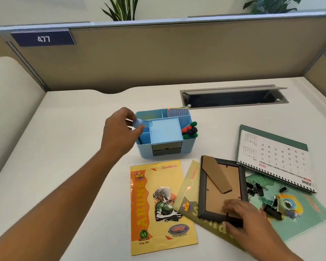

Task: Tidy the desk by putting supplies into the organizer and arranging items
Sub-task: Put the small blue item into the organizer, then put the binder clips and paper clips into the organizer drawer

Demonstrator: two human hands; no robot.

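A light blue desk organizer stands mid-desk, with coloured markers in its right compartment and a printed card at its back. My left hand pinches a small light blue rounded object over the organizer's left compartments. A black photo frame lies face down with its cardboard stand up. My right hand holds the frame's near edge, fingers on the backing and thumb at the rim. Several black binder clips lie on a green notebook.
Two yellow notebooks lie in front of the organizer, the second partly under the frame. A spiral desk calendar lies flat at the right. An open cable slot sits behind, and beige partition walls enclose the desk.
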